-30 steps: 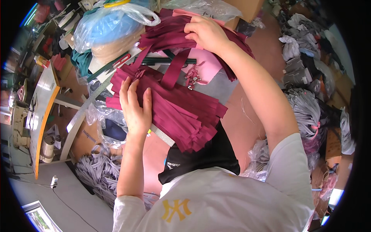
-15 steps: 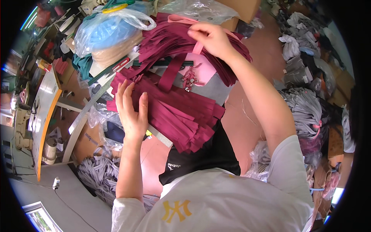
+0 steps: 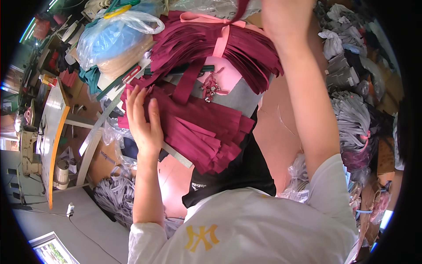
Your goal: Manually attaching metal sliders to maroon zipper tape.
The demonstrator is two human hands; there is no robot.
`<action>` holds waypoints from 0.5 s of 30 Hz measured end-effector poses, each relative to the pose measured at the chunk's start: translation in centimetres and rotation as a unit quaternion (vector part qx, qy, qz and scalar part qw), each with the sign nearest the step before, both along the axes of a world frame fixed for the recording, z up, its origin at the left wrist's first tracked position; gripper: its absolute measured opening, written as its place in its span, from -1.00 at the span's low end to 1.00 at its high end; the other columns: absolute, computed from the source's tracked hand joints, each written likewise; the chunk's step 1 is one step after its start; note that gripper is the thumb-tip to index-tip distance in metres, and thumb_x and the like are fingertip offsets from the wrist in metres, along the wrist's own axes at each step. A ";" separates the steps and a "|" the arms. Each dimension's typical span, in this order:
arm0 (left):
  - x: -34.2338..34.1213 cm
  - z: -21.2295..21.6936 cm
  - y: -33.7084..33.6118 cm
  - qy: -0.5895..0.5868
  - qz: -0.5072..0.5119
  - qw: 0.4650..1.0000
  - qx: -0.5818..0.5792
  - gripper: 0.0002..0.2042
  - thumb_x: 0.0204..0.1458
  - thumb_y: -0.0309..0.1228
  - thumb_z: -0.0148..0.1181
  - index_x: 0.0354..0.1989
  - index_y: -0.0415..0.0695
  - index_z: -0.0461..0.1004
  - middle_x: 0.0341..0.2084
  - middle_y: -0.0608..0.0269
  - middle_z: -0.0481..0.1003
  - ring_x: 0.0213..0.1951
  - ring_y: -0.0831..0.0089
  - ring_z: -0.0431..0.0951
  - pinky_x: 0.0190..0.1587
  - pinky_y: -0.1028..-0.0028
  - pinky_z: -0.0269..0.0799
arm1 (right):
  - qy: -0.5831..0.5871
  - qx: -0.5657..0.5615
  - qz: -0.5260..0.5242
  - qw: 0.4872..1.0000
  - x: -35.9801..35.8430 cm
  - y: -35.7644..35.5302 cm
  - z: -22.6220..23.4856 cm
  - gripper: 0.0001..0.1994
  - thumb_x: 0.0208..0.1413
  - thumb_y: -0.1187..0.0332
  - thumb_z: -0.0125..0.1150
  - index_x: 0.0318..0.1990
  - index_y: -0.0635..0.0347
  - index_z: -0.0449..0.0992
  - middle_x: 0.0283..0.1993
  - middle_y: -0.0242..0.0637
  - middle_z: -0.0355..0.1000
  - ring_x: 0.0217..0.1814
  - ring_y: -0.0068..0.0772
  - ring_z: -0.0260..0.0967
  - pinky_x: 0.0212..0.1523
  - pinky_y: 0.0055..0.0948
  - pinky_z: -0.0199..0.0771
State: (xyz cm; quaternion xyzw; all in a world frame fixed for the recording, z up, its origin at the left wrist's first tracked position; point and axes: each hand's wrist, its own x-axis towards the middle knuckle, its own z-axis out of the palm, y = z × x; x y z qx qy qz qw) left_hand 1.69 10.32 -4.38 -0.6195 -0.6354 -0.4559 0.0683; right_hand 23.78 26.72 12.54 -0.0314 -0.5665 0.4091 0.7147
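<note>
My left hand [image 3: 148, 130] lies on a stack of maroon fabric strips [image 3: 198, 136], fingers stretched and apart. Beyond it sits a thick fanned bundle of maroon strips [image 3: 184, 42], tied with a pink band [image 3: 222, 42]. My right hand [image 3: 288, 20] is raised at the top edge, its fingertips out of the picture. Near it a maroon strip [image 3: 241, 11] rises from the bundle, apparently drawn up by this hand. One loose strip [image 3: 188, 81] lies across between bundle and stack. Small metal pieces with maroon scraps [image 3: 211, 90] rest on pink cloth.
A clear bag of blue material [image 3: 110, 39] stands at the far left, near red-handled scissors or a cutter [image 3: 131, 74]. An orange-edged table [image 3: 55, 132] is at left. Bundles of grey strips [image 3: 349, 116] and plastic bags line the right side.
My right hand has moved up and away from the tied bundle, and a maroon strip now stretches upward from it. My left hand stays on the stack.
</note>
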 end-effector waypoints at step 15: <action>3.9 -2.3 -7.4 0.047 -0.007 0.997 -0.063 -0.59 -0.13 -0.48 0.36 -0.03 -0.19 0.51 0.09 0.00 0.38 0.15 0.01 0.31 0.21 0.14 0.18 | -0.540 -0.012 0.085 0.837 4.2 -15.0 -12.7 -0.69 -0.12 0.31 0.51 -0.27 0.23 0.54 -0.40 -0.28 0.50 -0.47 -0.35 0.45 -0.48 -0.44 0.38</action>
